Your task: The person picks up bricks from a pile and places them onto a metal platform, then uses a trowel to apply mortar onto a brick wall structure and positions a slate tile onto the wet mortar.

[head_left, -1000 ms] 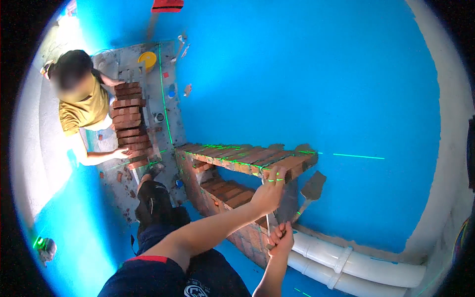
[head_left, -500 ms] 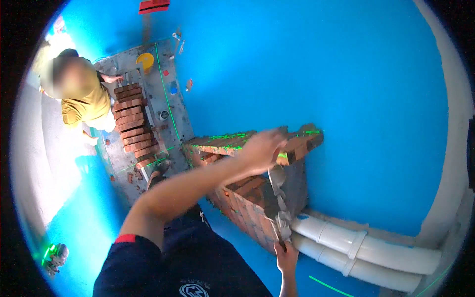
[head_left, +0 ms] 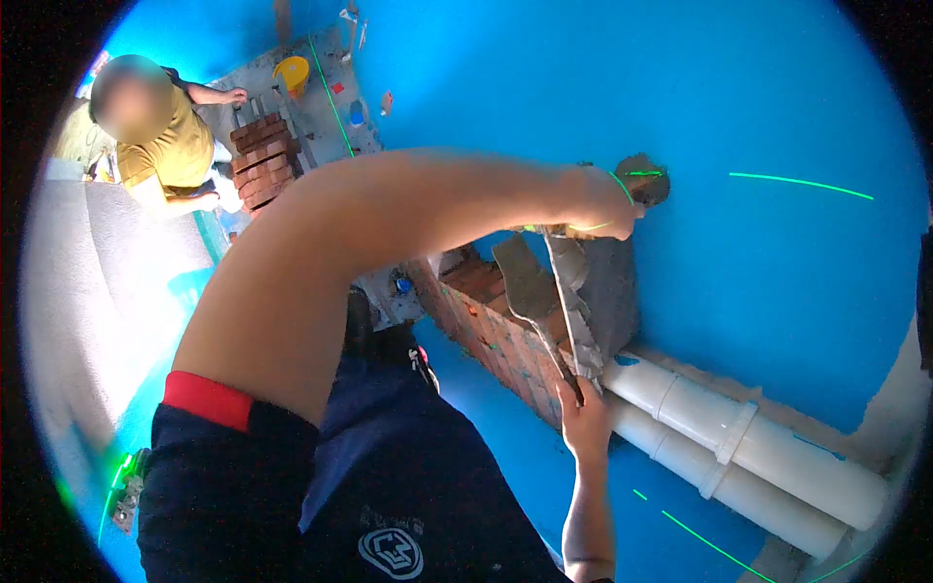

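A low wall of red bricks (head_left: 496, 340) stands in front of me, with grey mortar (head_left: 580, 277) rough along its right edge. My left hand (head_left: 601, 202) reaches across to its far end, with the fingers curled down over a brick (head_left: 588, 232). Only a thin edge of that brick shows beneath the hand. Just beyond lies a patch of mortar (head_left: 649, 180) against the blue wall. Closer to me, my right hand (head_left: 585, 420) grips the handle of a trowel (head_left: 530, 280). Its broad grey blade is tilted above the bricks. My left forearm covers much of the wall's top course.
Two white pipes (head_left: 724, 432) run along the right, beside the brick wall. At the upper left a co-worker in a yellow top (head_left: 180, 146) crouches by a stack of bricks (head_left: 262, 165). A yellow bucket (head_left: 292, 74) stands past it. Green laser lines cross the blue surfaces.
My left hand has moved farther away and to the right along the wall's end. The trowel has turned and now shows its flat blade, while my right hand has moved slightly up.
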{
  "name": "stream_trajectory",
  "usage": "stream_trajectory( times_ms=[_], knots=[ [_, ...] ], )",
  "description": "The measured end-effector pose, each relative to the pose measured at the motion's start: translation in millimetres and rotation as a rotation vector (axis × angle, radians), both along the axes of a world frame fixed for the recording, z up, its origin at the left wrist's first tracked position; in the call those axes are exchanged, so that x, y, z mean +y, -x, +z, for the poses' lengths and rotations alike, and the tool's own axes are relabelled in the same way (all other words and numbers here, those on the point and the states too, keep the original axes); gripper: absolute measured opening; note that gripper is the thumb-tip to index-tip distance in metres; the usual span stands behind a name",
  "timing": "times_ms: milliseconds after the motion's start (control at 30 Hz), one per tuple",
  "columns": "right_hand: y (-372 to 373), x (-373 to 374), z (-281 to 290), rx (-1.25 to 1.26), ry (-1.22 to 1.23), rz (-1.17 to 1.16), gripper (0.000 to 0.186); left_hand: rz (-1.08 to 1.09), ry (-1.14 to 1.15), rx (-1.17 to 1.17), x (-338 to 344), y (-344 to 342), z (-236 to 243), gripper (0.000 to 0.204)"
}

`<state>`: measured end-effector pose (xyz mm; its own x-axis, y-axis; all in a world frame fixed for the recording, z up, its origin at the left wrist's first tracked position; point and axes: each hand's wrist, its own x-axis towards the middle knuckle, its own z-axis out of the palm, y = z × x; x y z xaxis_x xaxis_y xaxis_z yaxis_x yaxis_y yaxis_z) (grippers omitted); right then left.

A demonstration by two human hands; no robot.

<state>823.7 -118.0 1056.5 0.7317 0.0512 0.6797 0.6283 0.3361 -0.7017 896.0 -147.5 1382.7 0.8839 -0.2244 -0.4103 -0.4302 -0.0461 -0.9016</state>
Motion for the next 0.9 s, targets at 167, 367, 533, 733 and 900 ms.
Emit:
stream_trajectory(
  times_ms=[167, 367, 533, 733, 900],
  knots=[
    [-24.5, 2.1, -0.1, 0.040, -0.018, 0.088, 0.032, -0.258, -0.024, 0.129, -1.6, 0.7, 8.1, 0.018],
    [-26.0, 0.3, 1.6, 0.005, -0.051, 0.030, 0.029, -0.039, -0.043, 0.061, -7.0, -3.3, 1.2, 0.012],
    [-36.5, 2.2, 0.8, 0.026, -0.080, 0.038, 0.028, -0.071, -0.046, 0.077, -9.8, -6.5, -4.6, 0.009],
    [-40.0, -3.6, -2.8, 0.054, -0.040, 0.074, 0.027, -0.100, -0.088, 0.119, -16.0, -3.5, -8.2, 0.010],
    [-41.3, -2.9, 3.3, -0.004, -0.028, -0.026, 0.028, -0.110, -0.024, 0.072, -2.1, -16.8, -2.5, 0.017]
  ],
)
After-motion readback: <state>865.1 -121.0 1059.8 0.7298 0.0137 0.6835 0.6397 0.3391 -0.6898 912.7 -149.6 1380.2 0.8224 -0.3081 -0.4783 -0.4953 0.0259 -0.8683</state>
